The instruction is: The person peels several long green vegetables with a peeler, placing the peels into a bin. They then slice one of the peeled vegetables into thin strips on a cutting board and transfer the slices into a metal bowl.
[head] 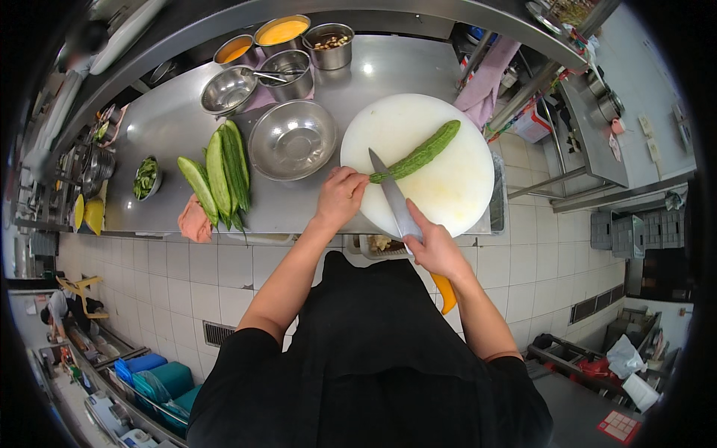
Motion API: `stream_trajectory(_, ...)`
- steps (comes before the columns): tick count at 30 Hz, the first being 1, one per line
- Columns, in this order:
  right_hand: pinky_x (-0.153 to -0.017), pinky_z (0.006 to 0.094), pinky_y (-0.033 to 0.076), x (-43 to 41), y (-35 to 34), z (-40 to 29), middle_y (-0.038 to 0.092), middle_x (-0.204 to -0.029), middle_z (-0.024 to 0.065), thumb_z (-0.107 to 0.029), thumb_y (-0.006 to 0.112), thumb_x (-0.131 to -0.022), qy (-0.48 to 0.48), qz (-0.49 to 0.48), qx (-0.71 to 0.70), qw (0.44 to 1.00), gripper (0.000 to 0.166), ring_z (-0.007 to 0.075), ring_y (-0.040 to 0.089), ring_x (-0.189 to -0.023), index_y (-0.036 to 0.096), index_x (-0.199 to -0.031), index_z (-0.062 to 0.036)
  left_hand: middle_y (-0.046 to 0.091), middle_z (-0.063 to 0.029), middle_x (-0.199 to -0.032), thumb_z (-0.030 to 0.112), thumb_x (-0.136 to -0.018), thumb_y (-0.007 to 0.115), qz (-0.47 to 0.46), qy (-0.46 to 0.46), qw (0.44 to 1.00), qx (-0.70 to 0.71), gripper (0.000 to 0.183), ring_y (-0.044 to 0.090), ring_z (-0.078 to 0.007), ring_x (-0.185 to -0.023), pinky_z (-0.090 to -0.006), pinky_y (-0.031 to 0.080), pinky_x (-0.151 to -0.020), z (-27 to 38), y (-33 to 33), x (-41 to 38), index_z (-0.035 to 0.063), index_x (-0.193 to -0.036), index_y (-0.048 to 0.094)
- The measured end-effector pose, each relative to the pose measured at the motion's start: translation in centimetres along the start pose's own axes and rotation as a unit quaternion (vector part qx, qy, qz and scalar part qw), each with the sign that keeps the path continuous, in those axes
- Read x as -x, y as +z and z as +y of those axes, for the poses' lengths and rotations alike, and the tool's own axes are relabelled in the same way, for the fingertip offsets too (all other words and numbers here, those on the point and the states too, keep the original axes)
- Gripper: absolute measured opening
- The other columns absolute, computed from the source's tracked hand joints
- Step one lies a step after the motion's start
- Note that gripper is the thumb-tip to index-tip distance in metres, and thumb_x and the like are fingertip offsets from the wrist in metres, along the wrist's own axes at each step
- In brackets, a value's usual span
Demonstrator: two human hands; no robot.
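Note:
On a round white cutting board lies a long bumpy green cucumber, slanting up to the right. Its near-left tip is pinched by the fingers of my left hand, at the board's left edge. My right hand grips a kitchen knife with a yellow handle; the steel blade crosses the cucumber close to that tip. Whether the blade has cut in cannot be told. Left of my left hand stands a perforated steel bowl, and beyond it several cucumbers, some with peeled strips, lie side by side.
A peach cloth touches the cucumber pile. Farther left is a small bowl of green pieces. Steel pots and a steel bowl stand at the back under a metal shelf rail. Another person bends down at far left.

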State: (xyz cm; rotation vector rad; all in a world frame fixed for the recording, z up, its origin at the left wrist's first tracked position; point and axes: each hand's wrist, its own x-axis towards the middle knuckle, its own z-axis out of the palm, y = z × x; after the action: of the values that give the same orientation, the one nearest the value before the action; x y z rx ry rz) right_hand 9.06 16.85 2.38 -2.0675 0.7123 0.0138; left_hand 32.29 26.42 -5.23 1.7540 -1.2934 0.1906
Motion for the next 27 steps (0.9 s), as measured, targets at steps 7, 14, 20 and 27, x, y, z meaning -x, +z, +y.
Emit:
stream_trajectory(7, -0.070, 0.0453, 0.053, 5.5, -1.0, 0.2, 0.066, -0.082, 0.0311, -0.011, 0.065, -0.089, -0.010, -0.057, 0.007, 0.998, 0.074, 0.0432, 0.066, -0.070, 0.032, -0.155, -0.0064, 0.066, -0.0080, -0.085, 0.007, -0.083, 0.073, 0.008, -0.032, 0.999, -0.029, 0.009, 0.063, -0.0298, -0.084, -0.0406, 0.053, -0.075, 0.5, -0.7, -0.2, 0.0059, -0.091, 0.073)
stream_trajectory(14, -0.053, 0.0299, 0.053, 9.0, -3.8, 2.3, 0.064, -0.112, 0.0149, -0.008, 0.063, -0.093, 0.131, 0.059, -0.273, 0.951, 0.074, 0.0133, 0.063, -0.059, 0.029, -0.158, -0.0084, 0.070, -0.0157, -0.087, 0.010, -0.090, 0.068, 0.005, -0.169, 0.986, -0.014, 0.010, 0.068, -0.0324, -0.073, -0.0407, 0.054, -0.070, -1.3, -2.5, -0.1, 0.0030, -0.095, 0.072)
stream_trajectory(20, -0.053, 0.0283, 0.054, 6.2, -3.1, 9.0, 0.058, -0.134, 0.0219, -0.007, 0.061, -0.093, 0.079, 0.133, -0.285, 0.946, 0.074, 0.0137, 0.065, -0.060, 0.026, -0.158, -0.0080, 0.071, -0.0176, -0.085, 0.009, -0.091, 0.067, -0.053, -0.150, 0.981, 0.113, 0.011, 0.069, -0.0282, -0.070, -0.0367, 0.053, -0.065, 5.4, -1.0, -7.4, 0.0014, -0.098, 0.072)
stream_trajectory(27, -0.050, 0.0299, 0.054, 6.2, -4.1, 8.0, 0.059, -0.130, 0.0257, -0.011, 0.060, -0.094, 0.106, 0.090, -0.269, 0.953, 0.075, 0.0158, 0.066, -0.057, 0.023, -0.160, -0.0134, 0.073, -0.0156, -0.085, 0.016, -0.091, 0.068, -0.205, 0.099, 0.962, 0.154, 0.019, 0.071, -0.0301, -0.074, -0.0371, 0.055, -0.072, 18.4, 14.3, -17.7, 0.0019, -0.103, 0.072)
